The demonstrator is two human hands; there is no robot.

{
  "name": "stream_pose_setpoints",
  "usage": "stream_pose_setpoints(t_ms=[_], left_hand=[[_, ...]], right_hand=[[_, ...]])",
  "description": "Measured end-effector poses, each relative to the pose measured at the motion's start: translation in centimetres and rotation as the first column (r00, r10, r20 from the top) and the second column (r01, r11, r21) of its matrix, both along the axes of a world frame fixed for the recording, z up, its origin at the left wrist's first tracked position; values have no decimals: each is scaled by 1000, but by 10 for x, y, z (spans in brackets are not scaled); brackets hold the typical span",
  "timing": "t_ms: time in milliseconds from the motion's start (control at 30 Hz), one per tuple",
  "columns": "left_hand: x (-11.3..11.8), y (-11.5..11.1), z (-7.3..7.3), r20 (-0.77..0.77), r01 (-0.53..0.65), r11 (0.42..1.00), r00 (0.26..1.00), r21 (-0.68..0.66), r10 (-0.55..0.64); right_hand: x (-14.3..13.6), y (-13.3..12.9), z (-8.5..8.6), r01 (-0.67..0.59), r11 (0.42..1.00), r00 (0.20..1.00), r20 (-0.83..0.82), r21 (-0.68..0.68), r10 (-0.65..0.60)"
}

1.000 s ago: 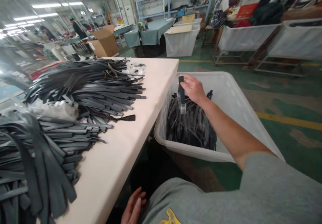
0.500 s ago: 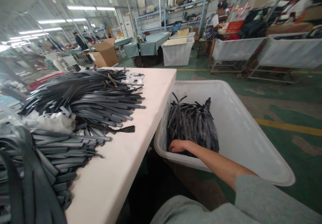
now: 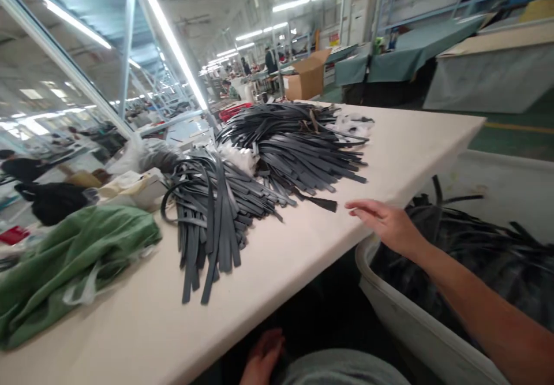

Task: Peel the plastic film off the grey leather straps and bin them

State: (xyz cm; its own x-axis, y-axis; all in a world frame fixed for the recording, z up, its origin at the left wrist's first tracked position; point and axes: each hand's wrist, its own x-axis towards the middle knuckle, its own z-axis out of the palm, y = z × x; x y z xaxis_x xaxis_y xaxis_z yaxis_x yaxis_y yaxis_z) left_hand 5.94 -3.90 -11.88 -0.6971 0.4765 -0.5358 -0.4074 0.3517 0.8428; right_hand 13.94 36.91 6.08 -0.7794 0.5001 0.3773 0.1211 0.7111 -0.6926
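My right hand [image 3: 389, 226] hangs over the table's near edge with nothing in it. Its fingers stretch to the left, apart from the frayed end of a dark strip [image 3: 322, 203]. Low in the view, below the table edge, is my left hand [image 3: 265, 355], dim and slightly blurred; its fingers look loosely apart and nothing shows in them. Dark grey flat strips lie in a near bundle [image 3: 220, 217] and a larger far heap [image 3: 307, 157] on the pale table [image 3: 281, 275]. More dark strips [image 3: 471, 252] fill part of the white bin [image 3: 402, 316] under my right forearm.
A green cloth [image 3: 82, 264] lies on the table at left, with a black bag [image 3: 54, 200] behind it. White plastic wrap [image 3: 240, 157] sits between the bundles. A cardboard box [image 3: 307, 76] stands beyond the table, and another white bin [image 3: 493, 76] at back right.
My view has swung left toward the table. My right hand has come up out of the bin to the table edge, without strips. My left hand has come into view.
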Motion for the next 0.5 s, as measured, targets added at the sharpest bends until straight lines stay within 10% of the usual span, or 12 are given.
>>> stream_pose_setpoints(t_ms=[200,500], left_hand=[[-1,-6,10,15,-26,999,1000,27,26],[7,-35,13,15,9,991,1000,133,-11]], right_hand=[[-107,-72,7,-255,932,916,373,258,147],[-187,-108,-18,-101,948,877,477,301,-58]])
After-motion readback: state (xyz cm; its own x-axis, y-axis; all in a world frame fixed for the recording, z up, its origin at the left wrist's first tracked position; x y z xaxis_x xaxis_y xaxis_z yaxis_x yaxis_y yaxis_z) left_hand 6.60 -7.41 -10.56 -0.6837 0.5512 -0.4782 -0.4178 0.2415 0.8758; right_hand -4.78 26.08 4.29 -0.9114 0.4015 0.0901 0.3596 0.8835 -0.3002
